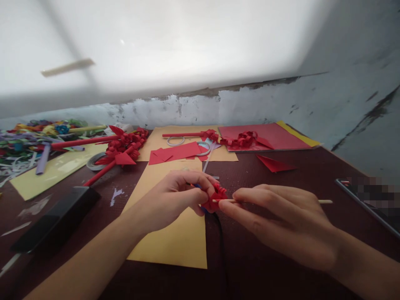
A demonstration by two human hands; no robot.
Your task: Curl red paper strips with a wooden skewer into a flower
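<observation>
Near the middle of the table, my left hand (184, 189) is closed around a small red folded paper piece (215, 202). Its far side and something blue behind it are mostly hidden by the fingers. My right hand (281, 221) pinches a thin pale wooden stick (325, 201). The stick lies level across the fingers, with its left tip against the red paper. Beneath the left hand lies a long yellow-orange paper strip (175, 246). Just beyond the hands, a red triangular paper piece (275, 163) rests on the dark table (250, 266).
Red paper flowers on stems (125, 146) lie at the left, beside a heap of coloured paper strips (18, 146). A black box-like object (59, 218) sits near left. Tape rolls (176, 141), red sheets (200, 151) and a red folder (259, 135) lie behind; a phone (368, 204) at right.
</observation>
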